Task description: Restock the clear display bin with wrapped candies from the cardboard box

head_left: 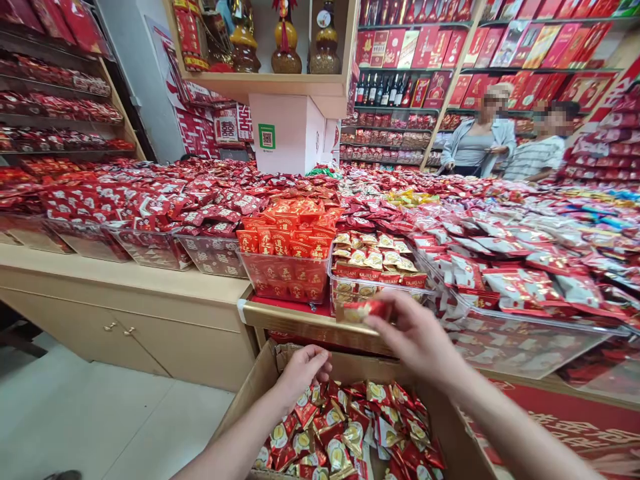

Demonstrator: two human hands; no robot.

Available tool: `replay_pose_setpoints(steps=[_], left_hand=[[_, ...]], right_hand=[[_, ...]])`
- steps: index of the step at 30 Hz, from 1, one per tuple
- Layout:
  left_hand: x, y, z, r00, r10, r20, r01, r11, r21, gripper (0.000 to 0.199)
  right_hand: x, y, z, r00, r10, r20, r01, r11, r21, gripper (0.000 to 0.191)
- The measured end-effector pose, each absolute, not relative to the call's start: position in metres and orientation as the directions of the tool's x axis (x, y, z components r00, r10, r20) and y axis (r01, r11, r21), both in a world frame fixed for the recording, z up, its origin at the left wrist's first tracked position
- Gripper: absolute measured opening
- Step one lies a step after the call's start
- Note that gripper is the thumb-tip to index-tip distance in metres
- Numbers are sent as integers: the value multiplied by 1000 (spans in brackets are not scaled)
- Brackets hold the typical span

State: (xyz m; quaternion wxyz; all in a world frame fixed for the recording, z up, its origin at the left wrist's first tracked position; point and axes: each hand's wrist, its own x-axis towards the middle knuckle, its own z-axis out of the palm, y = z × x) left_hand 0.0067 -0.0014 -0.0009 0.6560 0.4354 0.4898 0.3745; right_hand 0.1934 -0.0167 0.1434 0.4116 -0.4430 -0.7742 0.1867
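My right hand (407,327) pinches a small red and gold packet (366,311), slightly blurred, in front of a clear bin (380,291) of durian packets. My left hand (306,370) is lower and to the left, over the back left part of an open cardboard box (453,427). Its fingers are curled together, and what they hold, if anything, is hidden. Loose red and gold packets (337,453) with a yellow fruit picture lie in the box below both hands. Neat rows of durian packets (373,259) fill the clear bin.
An orange-packet bin (287,277) stands left of the durian bin, and a wide clear bin (530,340) to its right. A gold-coloured counter edge (310,321) runs behind the box. Two people (477,140) are at the back right. Cabinets (165,333) line the left.
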Motion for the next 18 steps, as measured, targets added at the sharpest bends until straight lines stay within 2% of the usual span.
replay_pose_setpoints(steps=[3,7,10,18], left_hand=[[6,-2,-7,286,908,-307,1,320,947,27],[3,-3,-8,301,899,-318,42,321,946,26],[1,-4,-5,288,896,-337,53,336,940,27],[0,-5,-3,293,888,-354,90,343,935,26]], right_hand=[[207,10,188,-264,793,549,677,558,-481,17],[211,43,217,-357,809,467,788,529,-314,17],[204,58,219,-399,822,406,817,520,-249,19],[183,77,212,-428,856,289,856,487,-173,22]])
